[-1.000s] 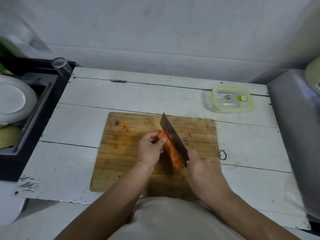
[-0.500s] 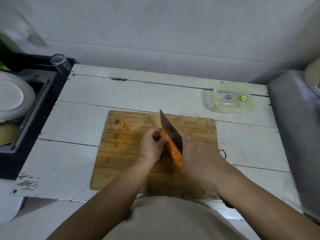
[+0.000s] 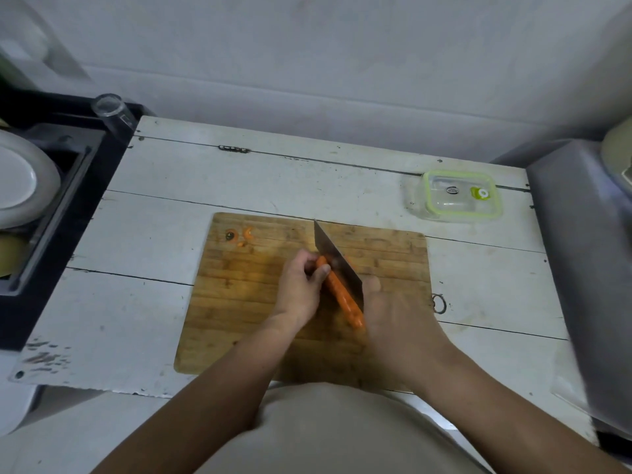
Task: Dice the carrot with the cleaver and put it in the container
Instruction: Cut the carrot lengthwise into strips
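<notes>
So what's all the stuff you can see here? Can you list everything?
Carrot: one, orange, lying on the board under the blade.
Cleaver: one, grey steel, edge along the carrot.
Carrot scraps: a few, orange, board's far left corner.
Cutting board: one, brown wood, middle of the table.
Container: one, clear with green-rimmed lid, table's far right.
Table: one, white planks.
Plate: one, white, left.
Glass: one, clear, far left.
Left hand: holds the carrot.
Right hand: grips the cleaver.

At frame centre, the left hand (image 3: 301,289) grips the carrot (image 3: 340,294) on the cutting board (image 3: 239,302) while the right hand (image 3: 393,319) holds the cleaver (image 3: 333,256) along it; container (image 3: 460,195) upper right on the worktop (image 3: 154,234).
</notes>
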The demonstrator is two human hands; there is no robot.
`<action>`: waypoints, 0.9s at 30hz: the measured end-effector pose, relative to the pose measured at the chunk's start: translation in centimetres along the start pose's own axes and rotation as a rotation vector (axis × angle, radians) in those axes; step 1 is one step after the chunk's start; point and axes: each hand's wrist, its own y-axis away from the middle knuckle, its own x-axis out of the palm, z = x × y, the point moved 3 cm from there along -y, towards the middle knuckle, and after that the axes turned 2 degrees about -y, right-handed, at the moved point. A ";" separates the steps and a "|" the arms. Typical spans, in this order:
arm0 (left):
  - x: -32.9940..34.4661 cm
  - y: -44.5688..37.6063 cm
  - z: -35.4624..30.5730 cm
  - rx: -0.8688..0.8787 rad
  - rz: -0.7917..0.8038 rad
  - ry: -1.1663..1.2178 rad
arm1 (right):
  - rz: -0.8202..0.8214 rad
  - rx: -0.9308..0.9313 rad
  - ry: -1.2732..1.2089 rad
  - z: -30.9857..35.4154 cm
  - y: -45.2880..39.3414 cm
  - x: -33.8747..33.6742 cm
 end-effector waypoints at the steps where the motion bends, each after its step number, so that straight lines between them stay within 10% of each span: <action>1: 0.1 0.0 0.0 0.006 -0.009 -0.012 | -0.005 0.001 -0.002 -0.2 0.1 0.3; 27: 0.3 -0.1 0.3 0.043 0.008 -0.090 | 0.081 0.113 -0.009 -1.8 0.6 5.2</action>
